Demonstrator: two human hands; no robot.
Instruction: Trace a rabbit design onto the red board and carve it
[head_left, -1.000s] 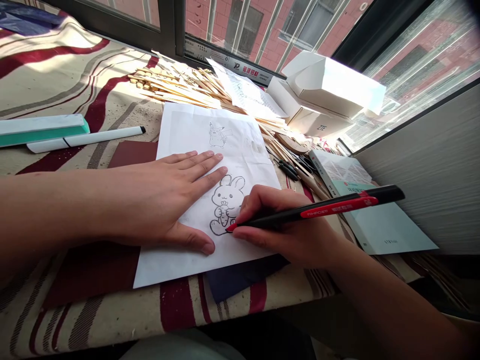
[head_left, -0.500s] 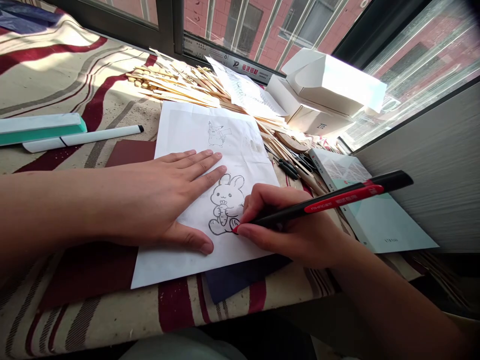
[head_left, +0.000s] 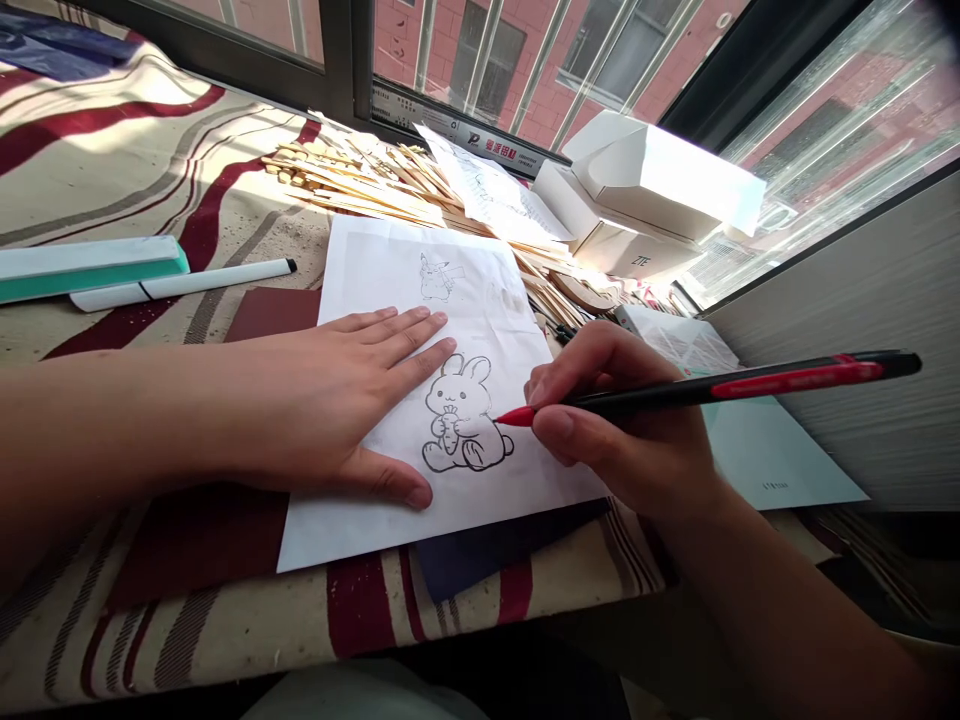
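Observation:
A white sheet of paper (head_left: pixel 360 530) carries a bunny drawing (head_left: pixel 459 420) with a carrot and, higher up, a fainter small figure (head_left: pixel 436 277). My left hand (head_left: pixel 367 400) lies flat on the sheet's left part, fingers spread, just left of the bunny. Pinched in my right hand (head_left: pixel 630 430) is a black and red pen (head_left: pixel 787 382); its red tip is at the bunny's right side, near the back above the tail. Whether the tip touches the paper is hard to tell. Dark red and dark blue sheets lie partly under the paper.
Wooden sticks (head_left: pixel 352 180) and a crumpled paper (head_left: pixel 495 190) lie behind the sheet. White boxes (head_left: pixel 637 190) stand by the window. A pale green book (head_left: pixel 772 460) is at right. A white marker (head_left: pixel 187 283) and a teal-and-white box (head_left: pixel 90 265) lie at left.
My right hand has moved right and up with the pen, from the bunny's foot to its back. The bunny's back and tail outline now show. The view has shifted slightly.

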